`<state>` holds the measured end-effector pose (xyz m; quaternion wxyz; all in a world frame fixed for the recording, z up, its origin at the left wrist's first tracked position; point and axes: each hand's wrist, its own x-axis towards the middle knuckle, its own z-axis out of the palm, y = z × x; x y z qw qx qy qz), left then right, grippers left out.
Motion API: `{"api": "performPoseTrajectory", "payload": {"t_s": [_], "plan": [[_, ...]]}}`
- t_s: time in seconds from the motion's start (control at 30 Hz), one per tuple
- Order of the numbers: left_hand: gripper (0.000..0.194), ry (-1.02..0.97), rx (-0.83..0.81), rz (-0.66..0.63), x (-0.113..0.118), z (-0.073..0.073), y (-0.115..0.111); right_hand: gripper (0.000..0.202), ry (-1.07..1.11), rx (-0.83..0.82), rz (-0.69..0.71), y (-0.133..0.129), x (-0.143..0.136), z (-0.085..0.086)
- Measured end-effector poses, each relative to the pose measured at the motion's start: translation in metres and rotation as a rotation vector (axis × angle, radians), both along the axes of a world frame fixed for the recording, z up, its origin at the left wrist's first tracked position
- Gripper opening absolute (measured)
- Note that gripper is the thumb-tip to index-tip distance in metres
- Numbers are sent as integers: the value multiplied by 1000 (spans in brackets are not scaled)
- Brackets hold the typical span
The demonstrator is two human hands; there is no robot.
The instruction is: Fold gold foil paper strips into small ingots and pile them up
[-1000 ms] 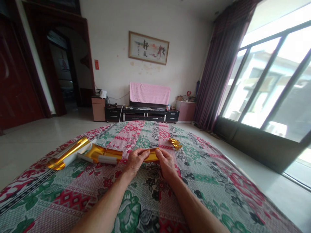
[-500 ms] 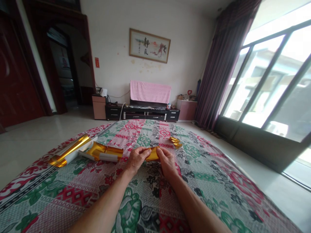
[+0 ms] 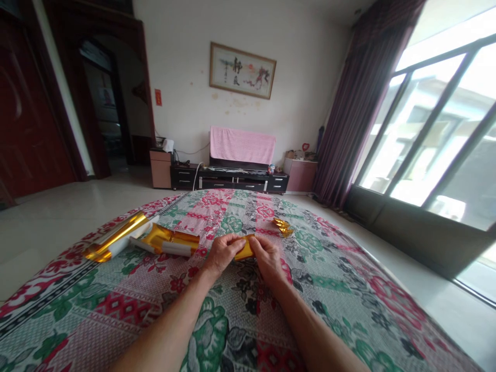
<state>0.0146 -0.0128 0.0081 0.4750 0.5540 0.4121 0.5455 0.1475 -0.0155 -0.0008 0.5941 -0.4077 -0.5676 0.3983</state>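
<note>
Between my two hands is a small sheet of gold foil paper, held just above the patterned cloth. My left hand is closed, pinching its left side between thumb and fingers. On the right side, my right hand pinches the same sheet, thumb on top. To the left lie curled sheets of gold foil paper with white backs, and a longer gold roll beside them. Beyond my right hand sit several small folded gold pieces.
A floral cloth in red, green and grey covers the round-edged surface before me. Farther back stand a black TV cabinet and a screen under a pink towel. Windows and a purple curtain line the right.
My hands have drawn slightly closer together, so less of the gold sheet shows between them. The whole view has shifted a little; the other gold pieces lie as before.
</note>
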Motion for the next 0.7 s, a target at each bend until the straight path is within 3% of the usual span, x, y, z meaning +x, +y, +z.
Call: {"api": "performPoseTrajectory", "payload": {"t_s": [0.33,0.7], "plan": [[23,-89,-24,101,-4,-3,5,32,47,-121,96,0,-3,4],[21,-79,-6,160,-6,-4,6,35,37,-115,58,3,-4,-2]]}}
